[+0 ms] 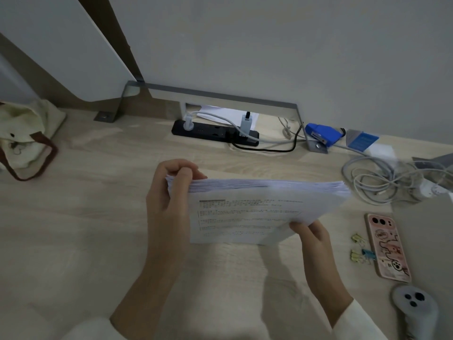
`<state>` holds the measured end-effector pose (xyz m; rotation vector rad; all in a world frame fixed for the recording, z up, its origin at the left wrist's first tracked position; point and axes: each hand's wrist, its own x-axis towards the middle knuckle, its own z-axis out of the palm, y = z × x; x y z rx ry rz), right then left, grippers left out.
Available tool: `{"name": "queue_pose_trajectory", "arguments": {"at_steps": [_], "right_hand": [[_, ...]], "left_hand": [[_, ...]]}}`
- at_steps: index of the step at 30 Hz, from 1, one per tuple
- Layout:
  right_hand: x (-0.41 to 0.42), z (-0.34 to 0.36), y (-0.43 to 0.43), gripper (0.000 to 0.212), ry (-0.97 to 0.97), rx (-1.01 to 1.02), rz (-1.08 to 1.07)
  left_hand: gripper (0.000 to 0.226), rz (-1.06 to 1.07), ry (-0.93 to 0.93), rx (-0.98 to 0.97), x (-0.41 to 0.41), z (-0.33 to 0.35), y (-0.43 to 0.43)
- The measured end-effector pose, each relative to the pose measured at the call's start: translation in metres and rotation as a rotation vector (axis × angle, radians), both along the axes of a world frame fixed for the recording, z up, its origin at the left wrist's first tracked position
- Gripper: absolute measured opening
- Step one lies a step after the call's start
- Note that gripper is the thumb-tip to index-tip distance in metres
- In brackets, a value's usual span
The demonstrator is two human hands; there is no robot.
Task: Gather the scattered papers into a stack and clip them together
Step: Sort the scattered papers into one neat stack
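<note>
A thick stack of printed white papers [257, 212] stands on its long edge on the wooden desk [85, 217], tilted back toward me with text facing up. My left hand [171, 192] grips the stack's left end, fingers curled over the top corner. My right hand [311, 234] pinches the lower right part of the front sheets. Small binder clips lie flat on the desk to the right of the stack: a yellow one [357, 238], another yellow one [355, 256] and a blue one [367, 253]. None of them is on the papers.
A pink-cased phone [387, 246] lies beside the clips, with a grey controller [414, 307] below it. Coiled grey cables [377, 180], a blue device [321, 133] and a black power strip [215, 132] sit along the back. A cream tote bag [22, 136] sits far left.
</note>
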<state>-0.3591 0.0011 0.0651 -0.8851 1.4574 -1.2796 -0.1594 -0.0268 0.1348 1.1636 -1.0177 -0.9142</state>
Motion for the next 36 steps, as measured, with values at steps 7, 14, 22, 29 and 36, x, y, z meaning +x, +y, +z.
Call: {"name": "queue_pose_trajectory", "arguments": {"at_steps": [7, 14, 22, 29, 36], "right_hand": [[0.003, 0.004, 0.002, 0.029, -0.030, -0.037, -0.014], [0.001, 0.006, 0.004, 0.030, -0.031, -0.050, 0.009], [-0.001, -0.001, 0.006, 0.028, -0.025, 0.017, 0.019], [-0.001, 0.002, 0.007, 0.029, -0.030, -0.010, 0.028], [-0.033, -0.003, 0.012, 0.015, 0.235, 0.163, 0.284]], "left_hand": [[0.033, -0.125, 0.020, 0.065, 0.001, -0.019, 0.014], [0.016, -0.166, 0.003, 0.074, 0.008, -0.024, 0.021], [0.058, -0.140, -0.868, -0.299, 0.005, 0.040, 0.004], [0.028, -0.360, -1.524, -0.418, -0.039, 0.029, -0.019], [0.010, -0.497, -1.379, -0.413, -0.010, 0.045, -0.017]]}}
